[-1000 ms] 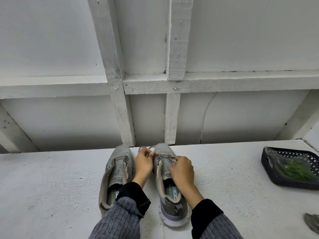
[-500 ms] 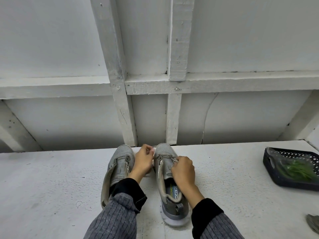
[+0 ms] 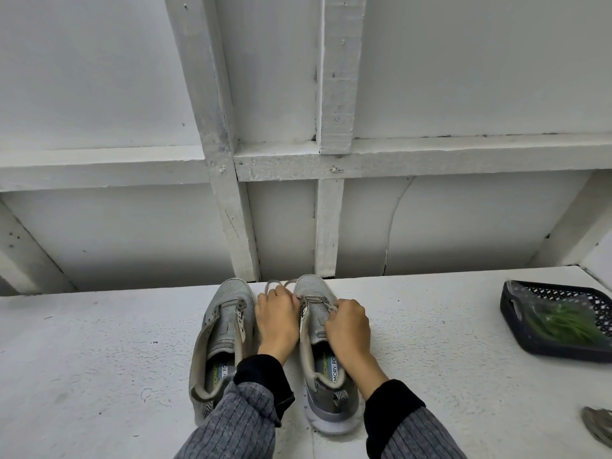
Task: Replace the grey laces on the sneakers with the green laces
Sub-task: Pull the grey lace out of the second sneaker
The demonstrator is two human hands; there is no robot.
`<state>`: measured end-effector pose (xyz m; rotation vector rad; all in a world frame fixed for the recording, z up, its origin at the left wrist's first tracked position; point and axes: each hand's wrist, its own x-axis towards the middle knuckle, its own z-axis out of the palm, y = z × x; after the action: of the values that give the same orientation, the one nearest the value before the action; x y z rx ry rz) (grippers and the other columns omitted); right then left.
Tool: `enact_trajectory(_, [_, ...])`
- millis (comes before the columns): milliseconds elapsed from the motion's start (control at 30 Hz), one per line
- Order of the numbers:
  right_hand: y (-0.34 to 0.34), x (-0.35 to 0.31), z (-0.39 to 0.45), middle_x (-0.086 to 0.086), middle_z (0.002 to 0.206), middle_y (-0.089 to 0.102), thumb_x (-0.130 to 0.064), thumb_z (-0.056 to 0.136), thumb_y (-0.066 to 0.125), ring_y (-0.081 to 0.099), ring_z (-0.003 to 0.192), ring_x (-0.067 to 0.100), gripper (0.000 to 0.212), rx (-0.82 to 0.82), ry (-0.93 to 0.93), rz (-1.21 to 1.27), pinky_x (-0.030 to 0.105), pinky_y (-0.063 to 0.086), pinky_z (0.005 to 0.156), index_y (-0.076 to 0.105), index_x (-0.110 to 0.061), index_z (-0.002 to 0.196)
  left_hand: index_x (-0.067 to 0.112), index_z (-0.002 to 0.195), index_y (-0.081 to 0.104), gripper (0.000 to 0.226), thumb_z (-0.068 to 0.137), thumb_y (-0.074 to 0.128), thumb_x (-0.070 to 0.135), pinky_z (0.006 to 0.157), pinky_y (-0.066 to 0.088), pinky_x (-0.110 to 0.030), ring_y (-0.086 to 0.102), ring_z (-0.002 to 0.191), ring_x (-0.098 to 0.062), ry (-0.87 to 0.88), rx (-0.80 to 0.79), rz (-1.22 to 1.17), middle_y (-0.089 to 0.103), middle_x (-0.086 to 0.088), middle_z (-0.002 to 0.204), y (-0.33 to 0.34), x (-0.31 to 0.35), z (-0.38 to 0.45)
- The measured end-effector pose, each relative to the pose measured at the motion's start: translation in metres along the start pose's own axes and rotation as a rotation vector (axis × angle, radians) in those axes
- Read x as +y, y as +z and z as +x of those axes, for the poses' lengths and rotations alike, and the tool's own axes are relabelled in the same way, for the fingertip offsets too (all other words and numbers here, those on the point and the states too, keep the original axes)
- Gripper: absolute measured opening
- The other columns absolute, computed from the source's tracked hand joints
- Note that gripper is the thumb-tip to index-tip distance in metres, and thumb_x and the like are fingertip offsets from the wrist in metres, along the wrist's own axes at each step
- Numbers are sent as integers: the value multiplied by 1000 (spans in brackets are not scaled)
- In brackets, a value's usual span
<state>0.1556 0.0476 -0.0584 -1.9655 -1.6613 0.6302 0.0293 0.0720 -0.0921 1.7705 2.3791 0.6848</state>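
Observation:
Two grey sneakers stand side by side on the white bench, toes toward the wall. The left sneaker has no lace in its eyelets. The right sneaker keeps a grey lace at its lowest eyelets, with loops lying by its toe. My left hand sits between the shoes and pinches the lace on the shoe's left side. My right hand rests over the tongue and grips the lace on the right side. Green laces lie in a clear bag inside a dark basket at the far right.
A white framed wall rises right behind the bench. A grey bundle, cut off by the frame edge, lies at the lower right. Bare bench surface spreads to the left of the shoes.
Both hands stay at the right sneaker's lowest eyelets, with the lace loops by the toe shifting slightly. The view has drifted a little.

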Motion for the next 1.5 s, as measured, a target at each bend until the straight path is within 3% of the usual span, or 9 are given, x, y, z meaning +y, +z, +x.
enact_trajectory(267, [2, 1, 1, 16, 105, 65, -14, 90, 58, 62, 97, 35, 18, 1, 8, 2, 30, 44, 69, 66, -2, 101, 9, 108, 48, 25, 97, 42, 30, 93, 33, -46, 48, 113, -34, -167, -17, -78, 64, -11, 113, -9, -3, -7])
enact_trajectory(367, [2, 0, 2, 16, 106, 64, -14, 91, 58, 62, 97, 35, 19, 2, 13, -7, 28, 42, 68, 65, -2, 102, 19, 115, 51, 22, 98, 42, 29, 99, 28, -49, 45, 116, -29, -110, -45, -141, 59, -3, 121, -8, -5, -4])
enact_trajectory(500, [2, 1, 1, 16, 109, 64, -13, 92, 57, 62, 100, 34, 19, 11, 15, -23, 28, 42, 70, 65, -4, 106, 35, 120, 57, 25, 102, 39, 34, 103, 19, -48, 43, 123, -17, 74, -87, -14, 54, 12, 125, -9, -4, -1])
enact_trajectory(700, [3, 1, 1, 15, 109, 64, -13, 92, 57, 62, 99, 33, 20, 6, 10, -29, 28, 43, 70, 66, -5, 108, 31, 94, 65, 18, 96, 49, 23, 92, 23, -40, 57, 104, -12, 51, -45, -78, 64, 10, 98, -16, -7, 3])
enact_trajectory(967, [3, 3, 2, 13, 107, 65, -12, 92, 56, 63, 95, 32, 19, 26, 0, -36, 27, 44, 69, 67, -6, 107, 19, 99, 59, 14, 98, 45, 22, 75, 43, -37, 62, 92, -33, -182, 105, -329, 70, -6, 94, -26, -2, 0])
enact_trajectory(1100, [3, 3, 0, 10, 109, 65, -15, 93, 55, 63, 97, 30, 22, 42, -22, -89, 29, 44, 71, 66, -12, 112, 19, 99, 58, 15, 99, 43, 18, 79, 47, -35, 64, 94, -25, -210, 25, -482, 72, 5, 94, -32, -6, 9])
enact_trajectory(1200, [-1, 5, 2, 8, 106, 66, -16, 93, 54, 64, 96, 29, 21, 29, -56, -156, 29, 43, 69, 67, -15, 109, 14, 104, 56, 18, 102, 39, 14, 85, 48, -36, 62, 98, -24, -216, -53, -572, 72, 1, 101, -37, -5, 13])
enact_trajectory(1367, [-23, 16, 18, 11, 101, 67, -14, 94, 52, 63, 91, 33, 19, 63, -42, -202, 28, 39, 63, 69, -11, 102, 10, 95, 63, 18, 99, 46, 7, 61, 38, -21, 58, 84, -19, -159, -121, -670, 66, -3, 89, -52, -4, 18])
enact_trajectory(1500, [-46, 39, 30, 13, 104, 65, -14, 96, 49, 62, 93, 34, 21, 129, 27, -234, 28, 39, 65, 68, -10, 103, 8, 92, 75, 14, 92, 63, 14, 56, 38, -14, 57, 64, -6, -77, -54, -639, 67, -1, 75, -62, -8, 21])
